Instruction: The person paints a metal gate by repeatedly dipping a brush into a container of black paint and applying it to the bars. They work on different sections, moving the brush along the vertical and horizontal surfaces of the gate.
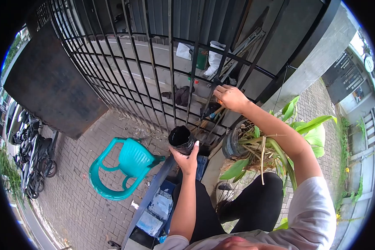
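Observation:
My left hand (185,159) is wrapped round a black, open-topped container (181,140), held upright in front of the gate. Dark smudges mark its fingers. The container's inside looks black, and its contents cannot be made out. Up at the black metal gate (171,62), my right hand (232,99) is closed against the bars, with its fingertips at an upright bar. Whatever its fingers pinch is hidden; a small dark shape shows just beyond them.
A green plastic chair (135,160) stands on the paving at left. A potted leafy plant (258,146) is under my right arm. Blue boxes (154,212) lie beside my legs. Behind the bars are a white sack (215,57) and a dark cloth (181,96). Motorbikes (31,154) stand far left.

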`<state>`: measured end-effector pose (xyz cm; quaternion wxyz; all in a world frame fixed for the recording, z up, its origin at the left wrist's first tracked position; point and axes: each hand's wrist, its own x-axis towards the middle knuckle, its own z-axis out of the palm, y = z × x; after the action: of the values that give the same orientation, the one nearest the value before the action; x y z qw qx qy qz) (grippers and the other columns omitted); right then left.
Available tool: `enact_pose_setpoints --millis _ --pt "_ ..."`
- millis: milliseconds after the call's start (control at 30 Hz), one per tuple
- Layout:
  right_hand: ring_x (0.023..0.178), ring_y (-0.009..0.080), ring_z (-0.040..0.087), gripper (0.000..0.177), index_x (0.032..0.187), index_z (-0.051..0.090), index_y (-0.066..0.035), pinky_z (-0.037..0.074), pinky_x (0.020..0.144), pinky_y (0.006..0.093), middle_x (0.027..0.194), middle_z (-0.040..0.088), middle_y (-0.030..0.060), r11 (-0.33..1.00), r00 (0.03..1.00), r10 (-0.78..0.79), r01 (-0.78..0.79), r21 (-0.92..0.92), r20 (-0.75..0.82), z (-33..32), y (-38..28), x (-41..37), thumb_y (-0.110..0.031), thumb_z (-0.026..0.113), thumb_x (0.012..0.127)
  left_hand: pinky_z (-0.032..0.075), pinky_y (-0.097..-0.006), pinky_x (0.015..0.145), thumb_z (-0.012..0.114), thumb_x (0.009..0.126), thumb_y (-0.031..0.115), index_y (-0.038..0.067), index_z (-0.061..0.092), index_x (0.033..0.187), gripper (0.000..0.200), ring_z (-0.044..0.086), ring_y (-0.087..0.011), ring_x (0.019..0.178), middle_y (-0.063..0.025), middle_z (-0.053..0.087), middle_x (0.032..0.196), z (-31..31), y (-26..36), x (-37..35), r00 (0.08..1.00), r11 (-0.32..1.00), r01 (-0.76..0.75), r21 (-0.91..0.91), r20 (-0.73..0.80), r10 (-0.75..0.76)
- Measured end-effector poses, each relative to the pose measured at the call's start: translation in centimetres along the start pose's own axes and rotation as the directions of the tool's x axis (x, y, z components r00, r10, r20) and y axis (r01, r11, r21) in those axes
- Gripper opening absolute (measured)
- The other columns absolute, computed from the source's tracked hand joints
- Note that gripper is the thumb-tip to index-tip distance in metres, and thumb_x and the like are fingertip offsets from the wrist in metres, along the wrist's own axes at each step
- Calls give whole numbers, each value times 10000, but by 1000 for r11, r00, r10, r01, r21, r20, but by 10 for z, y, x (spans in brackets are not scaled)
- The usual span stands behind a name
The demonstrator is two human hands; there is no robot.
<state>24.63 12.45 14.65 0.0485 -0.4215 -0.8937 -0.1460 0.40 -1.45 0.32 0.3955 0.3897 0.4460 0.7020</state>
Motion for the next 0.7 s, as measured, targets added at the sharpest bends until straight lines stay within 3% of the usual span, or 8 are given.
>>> enact_pose_setpoints --millis 133,233,333,400,533,633,700 --pt "934 335 646 209 989 552 -33 553 835 435 971 587 122 994 995 -75 79 73 -64 -4 0 -1 -128 681 855 485 -361 981 900 789 106 -44 458 1324 710 621 -228 1077 -159 603 1214 1 12 0 1000 1000 -12 2 28 11" --pt "894 347 629 201 950 540 -23 546 778 449 944 575 134 1000 999 12 -11 27 -46 1 2 -4 -115 696 862 500 -364 968 895 793 96 -43 440 1341 726 629 -218 1080 -160 610 1210 2 11 -1 996 998 28 -55 81 -24" --pt "919 340 638 205 975 555 -27 551 826 441 962 585 125 992 993 -96 101 78 -73 -3 2 -1 -124 693 858 502 -368 971 897 791 99 -45 439 1347 735 631 -227 1080 -165 613 1205 3 9 -1 998 1000 -26 -6 65 26" --pt "911 341 633 203 966 554 -25 551 822 440 954 582 125 999 997 42 -42 7 -67 1 2 -2 -120 696 856 502 -369 971 901 789 106 -46 437 1354 747 632 -233 1080 -167 614 1203 4 10 -1 998 1000 -28 -9 64 29" --pt "907 340 631 198 958 554 -24 550 811 442 950 581 122 996 995 -59 64 65 -78 -6 3 -1 -120 694 857 501 -372 970 912 779 122 -45 439 1368 773 634 -245 1083 -169 615 1204 3 5 -1 997 999 -37 1 69 36" --pt "893 331 627 214 941 541 -25 551 785 436 940 572 118 999 995 45 -44 14 -93 -1 5 -5 -118 705 841 501 -374 968 917 773 129 -50 440 1372 786 634 -246 1082 -174 617 1210 2 6 -1 997 999 -27 30 76 24" --pt "889 334 626 198 933 538 -26 551 766 435 934 571 120 997 991 -54 59 41 -126 -7 3 -3 -115 693 847 500 -375 969 919 772 132 -51 443 1368 785 633 -248 1082 -174 618 1210 3 9 1 997 999 -36 23 64 34"
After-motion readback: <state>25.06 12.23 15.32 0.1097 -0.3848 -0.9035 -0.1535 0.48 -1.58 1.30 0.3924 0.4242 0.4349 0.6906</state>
